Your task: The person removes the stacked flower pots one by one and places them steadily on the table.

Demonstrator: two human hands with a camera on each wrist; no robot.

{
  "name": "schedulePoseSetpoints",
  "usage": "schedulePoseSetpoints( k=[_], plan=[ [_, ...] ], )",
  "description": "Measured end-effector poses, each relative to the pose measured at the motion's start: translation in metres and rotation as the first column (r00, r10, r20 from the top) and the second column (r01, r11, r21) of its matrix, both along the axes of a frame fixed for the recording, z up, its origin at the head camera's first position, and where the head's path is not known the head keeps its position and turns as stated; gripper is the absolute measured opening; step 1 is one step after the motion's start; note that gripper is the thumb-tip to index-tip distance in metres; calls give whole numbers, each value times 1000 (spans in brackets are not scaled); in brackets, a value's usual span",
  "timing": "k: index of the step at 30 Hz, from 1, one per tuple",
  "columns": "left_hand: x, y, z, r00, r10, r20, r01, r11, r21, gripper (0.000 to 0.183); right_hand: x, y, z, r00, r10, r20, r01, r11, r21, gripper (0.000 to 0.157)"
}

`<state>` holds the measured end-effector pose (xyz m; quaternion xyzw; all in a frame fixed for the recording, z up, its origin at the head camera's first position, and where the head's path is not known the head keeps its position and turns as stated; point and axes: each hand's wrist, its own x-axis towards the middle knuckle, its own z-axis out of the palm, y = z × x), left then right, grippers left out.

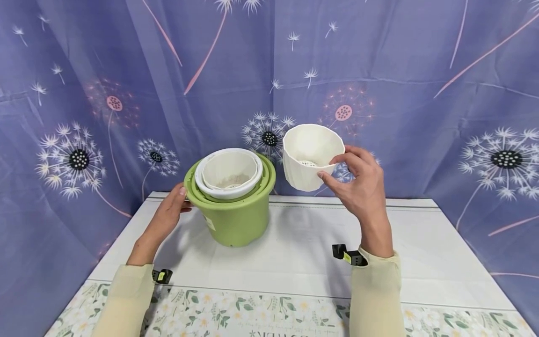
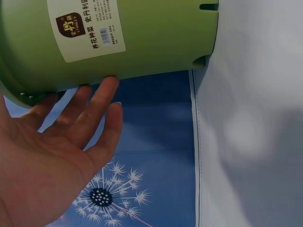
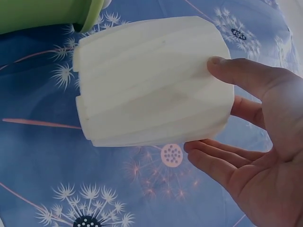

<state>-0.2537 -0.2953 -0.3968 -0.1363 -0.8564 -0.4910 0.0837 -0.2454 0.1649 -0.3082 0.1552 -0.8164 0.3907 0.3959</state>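
My right hand (image 1: 358, 180) pinches the rim of a white faceted flower pot (image 1: 305, 175) between thumb and fingers, holding it above the table with its mouth tipped toward me. Drain holes show in its bottom. In the right wrist view the thumb lies on the outer wall of this white pot (image 3: 151, 85). To the left stands a large green flower pot (image 1: 240, 224) with more pots nested inside, the innermost a white pot (image 1: 229, 168) with dirt on its bottom. My left hand (image 1: 168, 210) touches the green pot's side with extended fingers (image 2: 102, 94), near the rim.
A white table cover (image 1: 404, 238) with a floral front band (image 1: 236, 309) lies under the pots. A purple dandelion-print curtain (image 1: 219, 93) hangs close behind the table and along both sides. The green pot carries a paper label (image 2: 92, 33).
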Motion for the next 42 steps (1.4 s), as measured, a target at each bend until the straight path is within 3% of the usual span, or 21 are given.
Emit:
schedulePoseSetpoints(
  k=[12, 22, 42],
  plan=[
    [-2, -2, -1, 1000, -2, 1, 2, 1000, 3, 58, -6, 12, -6, 996, 39, 80, -45, 996, 74, 27],
    [2, -2, -1, 1000, -2, -1, 2, 1000, -9, 57, -12, 18, -14, 986, 80, 144, -98, 988, 123, 26],
    [0, 0, -2, 999, -11, -41, 11, 1000, -8, 57, -21, 29, -29, 915, 140, 378, -183, 980, 81, 26]
  ],
)
